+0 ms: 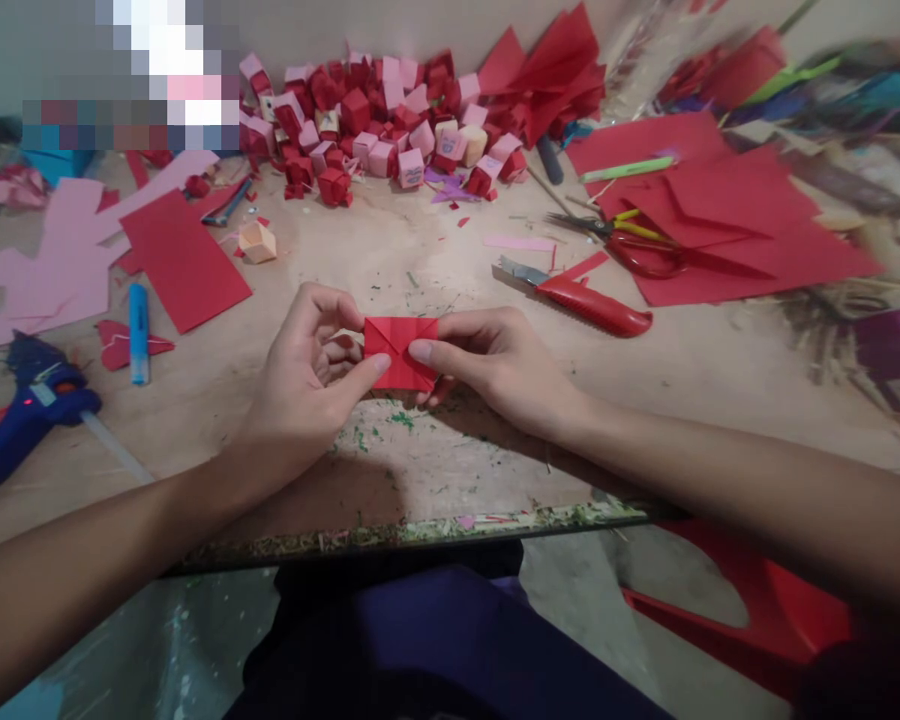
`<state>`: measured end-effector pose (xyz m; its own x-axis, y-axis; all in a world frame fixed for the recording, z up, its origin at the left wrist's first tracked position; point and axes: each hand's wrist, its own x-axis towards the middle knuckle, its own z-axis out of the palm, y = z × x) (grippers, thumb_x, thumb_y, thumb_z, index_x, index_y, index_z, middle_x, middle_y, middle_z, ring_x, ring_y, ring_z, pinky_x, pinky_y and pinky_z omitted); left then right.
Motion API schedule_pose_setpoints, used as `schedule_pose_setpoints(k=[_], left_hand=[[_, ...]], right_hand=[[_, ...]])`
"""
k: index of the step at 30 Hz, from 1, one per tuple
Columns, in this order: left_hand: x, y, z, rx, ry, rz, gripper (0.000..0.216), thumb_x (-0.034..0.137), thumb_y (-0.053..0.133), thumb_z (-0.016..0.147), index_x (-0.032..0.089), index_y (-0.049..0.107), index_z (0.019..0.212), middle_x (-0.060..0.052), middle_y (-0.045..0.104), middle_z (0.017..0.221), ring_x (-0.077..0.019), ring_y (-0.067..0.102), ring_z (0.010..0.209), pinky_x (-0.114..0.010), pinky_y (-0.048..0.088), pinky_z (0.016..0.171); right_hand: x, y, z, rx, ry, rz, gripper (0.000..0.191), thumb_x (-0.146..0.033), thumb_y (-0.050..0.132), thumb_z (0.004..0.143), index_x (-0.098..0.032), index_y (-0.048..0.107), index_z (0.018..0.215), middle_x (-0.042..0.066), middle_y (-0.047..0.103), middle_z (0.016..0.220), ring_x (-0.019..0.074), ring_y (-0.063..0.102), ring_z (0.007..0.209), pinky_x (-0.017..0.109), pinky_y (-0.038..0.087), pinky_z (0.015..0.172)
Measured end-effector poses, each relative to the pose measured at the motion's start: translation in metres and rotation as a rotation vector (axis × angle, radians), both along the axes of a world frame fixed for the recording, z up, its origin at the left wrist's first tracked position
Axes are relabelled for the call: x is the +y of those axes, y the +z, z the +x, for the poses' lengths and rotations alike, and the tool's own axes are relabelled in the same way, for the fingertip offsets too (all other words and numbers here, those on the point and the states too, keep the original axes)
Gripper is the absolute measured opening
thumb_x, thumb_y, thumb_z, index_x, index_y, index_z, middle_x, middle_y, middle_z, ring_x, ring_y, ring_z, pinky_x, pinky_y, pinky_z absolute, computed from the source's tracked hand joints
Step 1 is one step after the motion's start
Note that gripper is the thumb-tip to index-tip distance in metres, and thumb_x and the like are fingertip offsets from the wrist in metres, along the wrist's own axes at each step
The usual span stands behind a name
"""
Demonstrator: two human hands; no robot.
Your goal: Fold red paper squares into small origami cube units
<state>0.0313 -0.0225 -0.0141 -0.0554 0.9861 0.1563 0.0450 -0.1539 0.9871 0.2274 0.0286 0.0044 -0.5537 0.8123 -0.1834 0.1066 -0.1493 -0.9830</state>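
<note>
A small folded piece of red paper (pixel 399 350) is held above the tabletop, with crease lines and a diagonal flap on its face. My left hand (pixel 311 375) pinches its left edge, thumb on the front and fingers behind. At the paper's right side, my right hand (pixel 499 365) grips it the same way, its thumb pressed near the middle. The fingertips behind the paper are partly hidden. To the right of my right hand lies a red-handled cutter (pixel 592 303).
Many small red and pink paper boxes (pixel 375 130) pile up at the back. Scissors (pixel 637 245) rest on red sheets (pixel 765 200) at right. On the left are a red paper rectangle (pixel 185 260), a blue highlighter (pixel 139 335) and a blue glue gun (pixel 26 410). Scraps litter the table's front edge (pixel 420 530).
</note>
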Motion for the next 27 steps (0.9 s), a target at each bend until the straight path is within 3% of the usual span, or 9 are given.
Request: schedule_pose_setpoints(k=[4, 7, 15, 20, 27], left_hand=[[-0.0031, 0.0038, -0.0014, 0.152, -0.068, 0.070, 0.013, 0.011, 0.071, 0.089, 0.020, 0.063, 0.084, 0.002, 0.062, 0.085, -0.0106, 0.065, 0.076, -0.022, 0.054, 0.067], [-0.0043, 0.0074, -0.0033, 0.276, -0.081, 0.134, 0.010, 0.010, 0.071, 0.090, 0.019, 0.072, 0.087, -0.001, 0.067, 0.095, -0.0115, 0.067, 0.087, -0.022, 0.056, 0.075], [-0.0063, 0.0099, -0.0065, 0.273, -0.197, 0.104, 0.032, 0.001, 0.068, 0.084, 0.023, 0.077, 0.106, -0.006, 0.064, 0.129, -0.0171, 0.071, 0.108, -0.025, 0.062, 0.084], [-0.0041, 0.0095, -0.0051, 0.324, -0.141, 0.100, 0.017, 0.012, 0.080, 0.085, 0.020, 0.081, 0.099, -0.009, 0.067, 0.123, -0.0200, 0.073, 0.104, -0.027, 0.064, 0.080], [-0.0010, 0.0086, -0.0064, 0.384, -0.057, 0.163, 0.009, 0.019, 0.089, 0.081, 0.025, 0.085, 0.086, -0.004, 0.075, 0.104, -0.0181, 0.075, 0.090, -0.022, 0.062, 0.063]], right_hand=[[-0.0009, 0.0008, 0.0008, 0.007, 0.020, -0.016, 0.023, -0.037, 0.081, 0.090, -0.019, 0.078, 0.077, 0.002, 0.074, 0.069, 0.0135, 0.065, 0.060, 0.025, 0.053, 0.058], [-0.0012, 0.0014, 0.0002, 0.042, 0.009, -0.060, 0.023, -0.037, 0.084, 0.088, -0.019, 0.078, 0.075, 0.002, 0.074, 0.066, 0.0134, 0.066, 0.060, 0.025, 0.055, 0.059], [0.0029, -0.0021, 0.0015, 0.139, -0.072, -0.136, 0.029, -0.043, 0.085, 0.087, -0.015, 0.078, 0.083, 0.006, 0.074, 0.067, 0.0133, 0.068, 0.056, 0.024, 0.059, 0.056], [0.0039, -0.0019, 0.0028, 0.146, -0.053, -0.153, 0.030, -0.042, 0.084, 0.089, -0.014, 0.077, 0.082, 0.006, 0.074, 0.065, 0.0125, 0.068, 0.053, 0.022, 0.059, 0.055], [0.0044, 0.0008, 0.0027, 0.094, -0.032, -0.116, 0.031, -0.041, 0.085, 0.089, -0.013, 0.077, 0.078, 0.006, 0.075, 0.066, 0.0117, 0.067, 0.052, 0.021, 0.058, 0.053]])
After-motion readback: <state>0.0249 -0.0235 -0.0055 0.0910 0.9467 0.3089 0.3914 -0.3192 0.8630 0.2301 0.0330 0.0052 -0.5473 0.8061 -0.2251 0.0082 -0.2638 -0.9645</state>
